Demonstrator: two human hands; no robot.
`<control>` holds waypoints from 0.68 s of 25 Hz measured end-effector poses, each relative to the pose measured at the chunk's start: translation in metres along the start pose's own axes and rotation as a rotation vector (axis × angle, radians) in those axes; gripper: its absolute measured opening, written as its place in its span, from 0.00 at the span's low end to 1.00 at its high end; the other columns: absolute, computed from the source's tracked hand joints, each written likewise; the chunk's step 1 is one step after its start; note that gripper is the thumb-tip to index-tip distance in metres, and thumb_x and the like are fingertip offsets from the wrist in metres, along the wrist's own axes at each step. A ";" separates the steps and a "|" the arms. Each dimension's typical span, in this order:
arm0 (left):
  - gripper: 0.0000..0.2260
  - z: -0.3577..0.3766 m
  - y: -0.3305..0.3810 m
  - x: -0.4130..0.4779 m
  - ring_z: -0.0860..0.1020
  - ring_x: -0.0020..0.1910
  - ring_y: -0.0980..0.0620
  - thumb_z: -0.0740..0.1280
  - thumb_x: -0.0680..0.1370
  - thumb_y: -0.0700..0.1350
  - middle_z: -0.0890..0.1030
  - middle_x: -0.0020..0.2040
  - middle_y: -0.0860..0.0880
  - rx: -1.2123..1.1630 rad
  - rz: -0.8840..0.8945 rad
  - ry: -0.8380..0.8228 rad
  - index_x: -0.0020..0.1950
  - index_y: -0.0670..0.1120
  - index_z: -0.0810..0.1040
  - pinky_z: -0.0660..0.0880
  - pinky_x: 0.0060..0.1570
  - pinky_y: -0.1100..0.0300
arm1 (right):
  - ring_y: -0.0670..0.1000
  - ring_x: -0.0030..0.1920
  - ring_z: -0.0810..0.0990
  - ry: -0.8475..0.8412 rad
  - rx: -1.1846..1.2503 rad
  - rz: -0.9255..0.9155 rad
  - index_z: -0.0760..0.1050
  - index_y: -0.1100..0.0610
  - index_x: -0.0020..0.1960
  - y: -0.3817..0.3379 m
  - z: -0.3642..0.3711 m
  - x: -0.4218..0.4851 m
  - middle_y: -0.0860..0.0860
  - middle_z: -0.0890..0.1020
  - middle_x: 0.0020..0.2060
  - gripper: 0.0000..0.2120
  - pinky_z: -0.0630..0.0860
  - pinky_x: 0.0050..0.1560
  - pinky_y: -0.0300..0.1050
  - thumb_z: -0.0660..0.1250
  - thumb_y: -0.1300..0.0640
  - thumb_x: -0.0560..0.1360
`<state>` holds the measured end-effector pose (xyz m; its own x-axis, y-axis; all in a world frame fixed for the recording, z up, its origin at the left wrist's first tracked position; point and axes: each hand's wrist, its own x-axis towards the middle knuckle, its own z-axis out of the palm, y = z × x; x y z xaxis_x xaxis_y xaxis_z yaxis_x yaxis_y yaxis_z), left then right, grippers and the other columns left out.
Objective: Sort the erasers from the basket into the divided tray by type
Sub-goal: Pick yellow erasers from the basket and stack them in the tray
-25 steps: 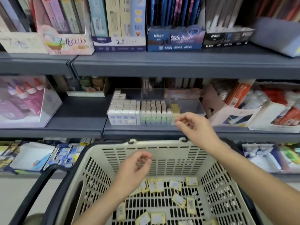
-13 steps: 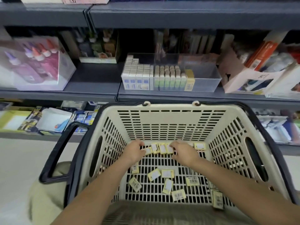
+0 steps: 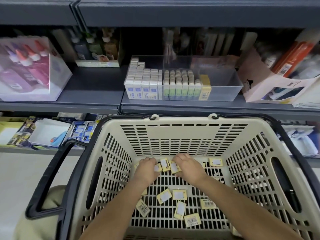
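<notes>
A beige plastic basket (image 3: pixel 181 130) with black handles is in front of me, and several small yellow erasers (image 3: pixel 180 194) lie scattered on its slatted floor. At the far wall of the basket my left hand (image 3: pixel 147 170) and my right hand (image 3: pixel 189 168) press in from both sides on a short row of yellow erasers (image 3: pixel 165 165). The clear divided tray (image 3: pixel 225 87) stands on the shelf above. It holds white-and-blue erasers (image 3: pixel 142 84) on the left, green ones (image 3: pixel 180 84) in the middle and a few yellow ones (image 3: pixel 205 87) beside them.
The tray's right part shows bare bottom. A clear box of glue bottles (image 3: pixel 29 70) stands at the left of the shelf and a pink carton (image 3: pixel 270 87) at the right. A lower shelf with stationery packs (image 3: pixel 46 134) runs behind the basket.
My right hand has left the tray and dropped into the basket. Both hands have closed in on the row of erasers at the far wall. The view has tilted down.
</notes>
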<state>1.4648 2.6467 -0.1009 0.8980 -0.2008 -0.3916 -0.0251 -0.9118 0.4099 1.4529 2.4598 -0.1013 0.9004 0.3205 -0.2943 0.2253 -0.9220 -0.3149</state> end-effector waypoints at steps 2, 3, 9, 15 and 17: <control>0.13 -0.009 -0.004 -0.002 0.76 0.52 0.51 0.69 0.73 0.44 0.78 0.53 0.48 -0.284 -0.085 0.002 0.57 0.46 0.75 0.75 0.54 0.55 | 0.50 0.66 0.65 -0.023 0.035 -0.003 0.66 0.52 0.68 0.003 -0.004 0.001 0.48 0.70 0.65 0.26 0.66 0.63 0.43 0.68 0.51 0.73; 0.13 -0.016 -0.005 -0.003 0.77 0.51 0.51 0.68 0.74 0.44 0.78 0.52 0.49 -0.430 -0.130 -0.013 0.58 0.46 0.75 0.76 0.55 0.54 | 0.50 0.65 0.66 -0.036 0.067 -0.004 0.67 0.52 0.67 0.004 -0.007 0.001 0.48 0.71 0.65 0.26 0.66 0.63 0.42 0.69 0.50 0.72; 0.11 -0.040 0.023 -0.005 0.74 0.47 0.51 0.62 0.76 0.40 0.76 0.48 0.47 -1.009 -0.257 -0.290 0.57 0.43 0.77 0.72 0.45 0.57 | 0.47 0.49 0.79 -0.174 0.673 0.098 0.79 0.53 0.56 -0.003 -0.047 -0.006 0.46 0.81 0.47 0.20 0.74 0.52 0.37 0.76 0.52 0.66; 0.11 -0.044 0.045 -0.012 0.75 0.51 0.49 0.58 0.76 0.42 0.78 0.53 0.44 -1.340 -0.218 -0.500 0.54 0.41 0.75 0.73 0.47 0.57 | 0.43 0.36 0.78 -0.316 1.162 0.176 0.81 0.56 0.49 -0.004 -0.084 -0.022 0.47 0.82 0.37 0.07 0.74 0.39 0.36 0.69 0.56 0.73; 0.13 -0.045 0.045 -0.013 0.80 0.51 0.48 0.56 0.77 0.43 0.80 0.52 0.42 -1.408 -0.224 -0.532 0.56 0.39 0.74 0.74 0.50 0.55 | 0.46 0.41 0.79 -0.346 1.205 0.214 0.80 0.58 0.49 -0.005 -0.091 -0.025 0.50 0.82 0.41 0.08 0.75 0.41 0.37 0.64 0.56 0.76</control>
<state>1.4716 2.6242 -0.0400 0.5604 -0.4915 -0.6666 0.7887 0.0711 0.6107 1.4635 2.4370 -0.0100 0.6919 0.3977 -0.6026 -0.5556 -0.2398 -0.7961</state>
